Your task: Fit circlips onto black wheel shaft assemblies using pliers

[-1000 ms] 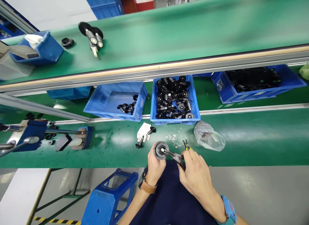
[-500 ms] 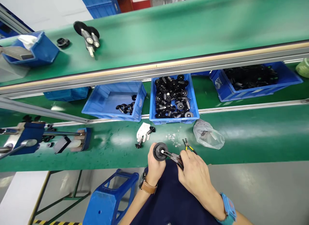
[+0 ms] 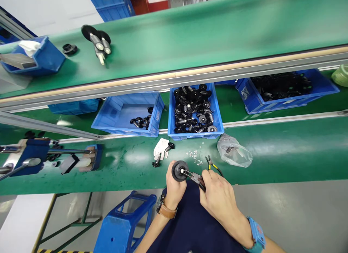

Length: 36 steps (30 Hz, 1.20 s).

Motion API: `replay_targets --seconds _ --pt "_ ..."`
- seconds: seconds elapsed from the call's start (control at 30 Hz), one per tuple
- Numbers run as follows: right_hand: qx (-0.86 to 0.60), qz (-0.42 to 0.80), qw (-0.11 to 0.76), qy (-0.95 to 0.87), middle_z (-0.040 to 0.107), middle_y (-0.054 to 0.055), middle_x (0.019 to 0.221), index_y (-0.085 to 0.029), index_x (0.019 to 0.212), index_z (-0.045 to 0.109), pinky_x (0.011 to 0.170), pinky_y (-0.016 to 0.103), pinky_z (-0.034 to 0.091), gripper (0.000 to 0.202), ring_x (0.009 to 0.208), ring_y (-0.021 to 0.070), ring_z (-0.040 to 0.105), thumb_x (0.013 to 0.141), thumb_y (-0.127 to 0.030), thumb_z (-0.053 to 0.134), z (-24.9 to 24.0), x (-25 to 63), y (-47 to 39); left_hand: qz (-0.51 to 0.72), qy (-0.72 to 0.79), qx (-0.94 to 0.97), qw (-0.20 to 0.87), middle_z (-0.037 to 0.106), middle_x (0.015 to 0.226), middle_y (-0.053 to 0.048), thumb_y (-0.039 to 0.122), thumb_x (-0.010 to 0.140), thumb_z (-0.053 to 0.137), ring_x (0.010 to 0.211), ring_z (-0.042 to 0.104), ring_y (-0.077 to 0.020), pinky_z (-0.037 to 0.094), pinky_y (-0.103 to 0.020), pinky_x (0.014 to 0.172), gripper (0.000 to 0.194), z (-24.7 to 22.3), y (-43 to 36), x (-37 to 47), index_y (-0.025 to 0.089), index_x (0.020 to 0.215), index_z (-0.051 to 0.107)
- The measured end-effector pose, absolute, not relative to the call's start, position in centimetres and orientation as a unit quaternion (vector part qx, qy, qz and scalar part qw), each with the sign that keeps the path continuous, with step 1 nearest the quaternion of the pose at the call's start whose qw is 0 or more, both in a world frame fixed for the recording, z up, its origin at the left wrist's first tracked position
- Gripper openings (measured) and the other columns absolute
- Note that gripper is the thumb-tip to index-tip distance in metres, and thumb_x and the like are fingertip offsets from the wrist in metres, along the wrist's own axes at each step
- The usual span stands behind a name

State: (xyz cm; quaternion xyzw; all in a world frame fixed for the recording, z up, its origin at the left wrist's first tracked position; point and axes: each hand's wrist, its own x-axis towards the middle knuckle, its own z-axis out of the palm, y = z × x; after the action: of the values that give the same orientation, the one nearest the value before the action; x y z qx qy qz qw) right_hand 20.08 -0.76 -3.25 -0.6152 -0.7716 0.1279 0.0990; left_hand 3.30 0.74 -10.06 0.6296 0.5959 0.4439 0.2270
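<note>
My left hand (image 3: 175, 187) is closed around a black round flanged part (image 3: 177, 171), its disc facing up toward me. My right hand (image 3: 219, 193) grips pliers (image 3: 196, 177) with thin bent tips. Those tips touch the pale centre of the black part; whether a ring sits on them is too small to tell. Just beyond my hands, small metal rings (image 3: 194, 155) lie scattered on the green bench. A second pair of pliers with yellow-and-black handles (image 3: 211, 163) rests by my right hand. A white glove (image 3: 161, 148) lies to the left with two black parts (image 3: 170, 146) on and beside it.
A blue bin full of black parts (image 3: 170, 128) stands ahead, and a blue bin with a few parts (image 3: 108, 124) is left of it. A clear plastic bag (image 3: 240, 157) lies right. A lever press (image 3: 29, 158) occupies the left. Above runs a green shelf (image 3: 217, 39).
Hardly anything differs. Both hands, the black part and the pliers keep the same pose, with the plier tips still at the part's centre; the view has shifted slightly.
</note>
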Motion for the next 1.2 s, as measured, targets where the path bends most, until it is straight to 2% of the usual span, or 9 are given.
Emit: replay_targets --seconds 0.3,0.73,1.03,1.2 --pt "-0.619 0.132 0.094 -0.768 0.057 -0.002 0.073 -0.025 0.083 0.043 0.063 0.033 0.028 0.021 0.063 0.0184 0.054 0.077 -0.009 0.056 -3.2 20.0 -0.7 0.447 0.589 0.634 0.228 0.062 0.086 -0.002 0.000 0.081 0.047 0.078 0.060 -0.0169 0.053 -0.030 0.075 0.027 -8.9 1.2 3.2 0.020 0.094 0.059" --pt "-0.621 0.140 0.092 -0.766 0.057 -0.002 0.072 -0.024 0.083 0.043 0.060 0.034 0.025 0.021 0.061 0.0171 0.055 0.078 -0.008 0.056 -3.2 20.1 -0.5 0.449 0.590 0.632 0.225 0.063 0.087 -0.003 0.001 0.081 0.048 0.080 0.061 -0.0175 0.053 -0.031 0.076 0.027 -8.8 1.2 3.3 0.020 0.096 0.060" --pt "-0.614 0.083 0.087 -0.780 0.057 0.002 0.079 -0.024 0.091 0.045 0.069 0.035 0.035 0.014 0.072 0.0226 0.054 0.087 -0.015 0.055 -3.6 19.6 -0.6 0.442 0.593 0.643 0.201 0.064 0.090 -0.005 0.001 0.084 0.047 0.084 0.062 -0.0187 0.055 -0.033 0.078 0.026 -8.3 1.4 3.2 0.020 0.098 0.061" --pt "-0.587 0.098 0.086 -0.799 0.056 0.002 0.082 -0.024 0.088 0.044 0.070 0.035 0.034 0.017 0.074 0.0223 0.052 0.086 -0.013 0.056 -3.9 21.2 0.7 0.381 0.535 0.700 0.281 0.068 0.099 -0.009 0.011 0.091 0.054 0.091 0.067 -0.0216 0.058 -0.036 0.083 0.020 -7.3 1.6 1.9 0.019 0.106 0.064"
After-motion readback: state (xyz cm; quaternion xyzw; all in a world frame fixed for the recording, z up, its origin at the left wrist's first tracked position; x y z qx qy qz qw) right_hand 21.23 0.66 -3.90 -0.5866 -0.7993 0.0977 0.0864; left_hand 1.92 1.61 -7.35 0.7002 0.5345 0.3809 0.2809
